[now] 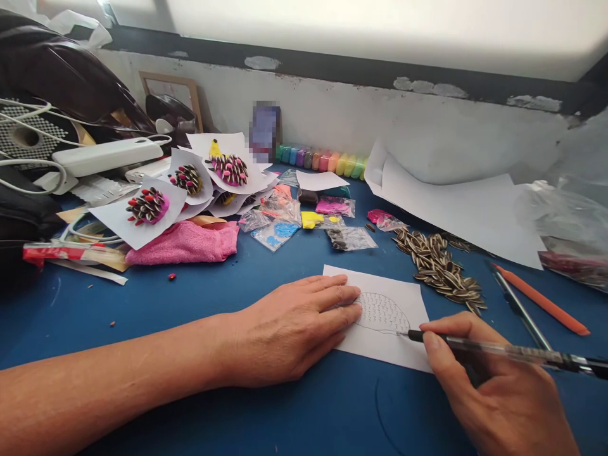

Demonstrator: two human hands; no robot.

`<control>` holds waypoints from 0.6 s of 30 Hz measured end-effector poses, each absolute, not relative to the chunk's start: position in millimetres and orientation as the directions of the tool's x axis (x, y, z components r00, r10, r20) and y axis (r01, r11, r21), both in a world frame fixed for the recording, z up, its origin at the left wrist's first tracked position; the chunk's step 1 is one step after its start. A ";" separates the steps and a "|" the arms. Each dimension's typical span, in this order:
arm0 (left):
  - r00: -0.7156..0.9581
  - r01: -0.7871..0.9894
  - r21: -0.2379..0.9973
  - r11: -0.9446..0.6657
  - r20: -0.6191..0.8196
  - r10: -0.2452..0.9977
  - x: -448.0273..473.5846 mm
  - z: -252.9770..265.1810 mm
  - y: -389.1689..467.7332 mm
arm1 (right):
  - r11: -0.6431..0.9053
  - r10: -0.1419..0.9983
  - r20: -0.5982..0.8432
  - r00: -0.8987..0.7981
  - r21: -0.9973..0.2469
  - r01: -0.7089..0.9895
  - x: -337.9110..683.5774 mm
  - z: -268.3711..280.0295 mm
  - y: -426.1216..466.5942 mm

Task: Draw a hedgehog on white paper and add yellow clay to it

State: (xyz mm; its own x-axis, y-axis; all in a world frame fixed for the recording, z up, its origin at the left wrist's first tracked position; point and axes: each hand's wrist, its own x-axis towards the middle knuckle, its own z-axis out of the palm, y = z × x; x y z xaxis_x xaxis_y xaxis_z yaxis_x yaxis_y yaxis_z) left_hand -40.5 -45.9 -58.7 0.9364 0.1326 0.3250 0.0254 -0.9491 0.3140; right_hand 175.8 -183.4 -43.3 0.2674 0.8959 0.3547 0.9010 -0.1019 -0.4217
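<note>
A white sheet of paper (380, 351) lies on the blue table, bearing a drawn rounded outline (382, 310) filled with rows of small wavy marks. My left hand (299, 323) rests flat on the paper's left part, fingers stretched out, covering some of the drawing. Between the thumb and fingers of my right hand (489, 373) is a pen (503, 350) with a clear barrel and black grip. Its tip meets the paper at the lower right edge of the outline. Just beyond the paper sits a pile of striped sunflower seeds (441, 266).
An orange craft knife-like stick (541, 301) and a silver pen (517, 304) lie at right. Behind are packets of coloured clay (275, 234), a pink cloth (185, 242), seed-and-clay figures on paper (147, 206), a row of coloured clay (323, 159) and large white sheets (451, 202).
</note>
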 end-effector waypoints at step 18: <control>0.936 0.032 0.306 -0.951 0.325 0.136 -40.4 -58.7 -46.3 | -0.095 0.893 0.353 0.280 -0.460 0.883 173.3 -40.2 -181.0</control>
